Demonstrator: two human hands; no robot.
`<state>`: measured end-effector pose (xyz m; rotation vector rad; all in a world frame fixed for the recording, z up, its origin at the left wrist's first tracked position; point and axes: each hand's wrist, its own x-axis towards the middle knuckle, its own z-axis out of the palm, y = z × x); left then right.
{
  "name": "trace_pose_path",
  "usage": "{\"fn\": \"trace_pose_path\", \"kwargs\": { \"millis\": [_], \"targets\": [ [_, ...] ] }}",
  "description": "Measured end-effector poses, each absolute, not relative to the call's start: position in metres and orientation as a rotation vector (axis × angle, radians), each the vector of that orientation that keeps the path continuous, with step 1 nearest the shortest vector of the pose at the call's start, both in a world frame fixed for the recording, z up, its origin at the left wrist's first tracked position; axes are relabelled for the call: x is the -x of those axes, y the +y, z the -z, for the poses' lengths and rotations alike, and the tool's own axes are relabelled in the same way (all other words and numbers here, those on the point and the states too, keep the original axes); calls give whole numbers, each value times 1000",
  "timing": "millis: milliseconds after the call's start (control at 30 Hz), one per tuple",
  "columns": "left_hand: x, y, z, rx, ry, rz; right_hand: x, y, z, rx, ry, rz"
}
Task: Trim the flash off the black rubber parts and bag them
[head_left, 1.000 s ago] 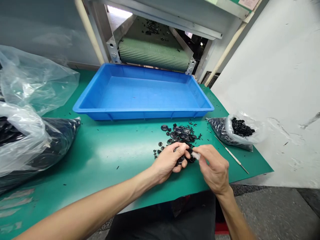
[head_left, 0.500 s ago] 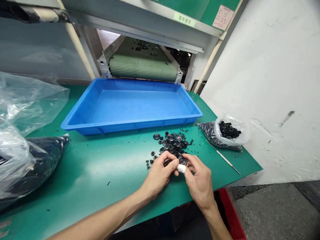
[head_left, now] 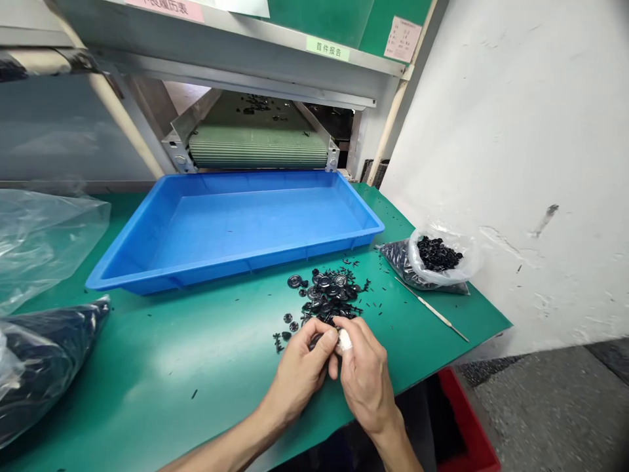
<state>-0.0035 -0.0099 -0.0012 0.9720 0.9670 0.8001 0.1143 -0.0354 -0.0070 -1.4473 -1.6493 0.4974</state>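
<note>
My left hand (head_left: 299, 370) and my right hand (head_left: 363, 377) meet near the front edge of the green mat (head_left: 196, 341). Both are pinched together over a small black part, mostly hidden between the fingers. A white wrap covers the tip of one right-hand finger. Just beyond my fingers lies a pile of black round plastic parts (head_left: 327, 295) with small black bits scattered around it.
An empty blue tray (head_left: 236, 226) sits behind the pile, below the conveyor belt (head_left: 258, 147). At right are a small clear bag of black parts (head_left: 435, 259) and a thin pick tool (head_left: 432, 309). Large plastic bags (head_left: 39, 341) lie at left. A red bin (head_left: 466, 432) stands below the table edge.
The view has tilted up and shifted, so the table appears lower and further left. My hands have closed in together over the small black part near the pile.
</note>
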Motion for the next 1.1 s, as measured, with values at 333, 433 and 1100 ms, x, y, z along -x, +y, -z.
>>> {"fn": "trace_pose_path", "kwargs": {
  "millis": [333,433,1100],
  "targets": [
    [5,0,1,-658,882,-923,-167,29,-4,1783,-1951,-201],
    [7,5,1,-530,830,-934,-168,41,1,1793,-2064,-156],
    [3,4,-6,-633,767,-841,-141,-14,-13,1374,-1910,-569]
  ]
}}
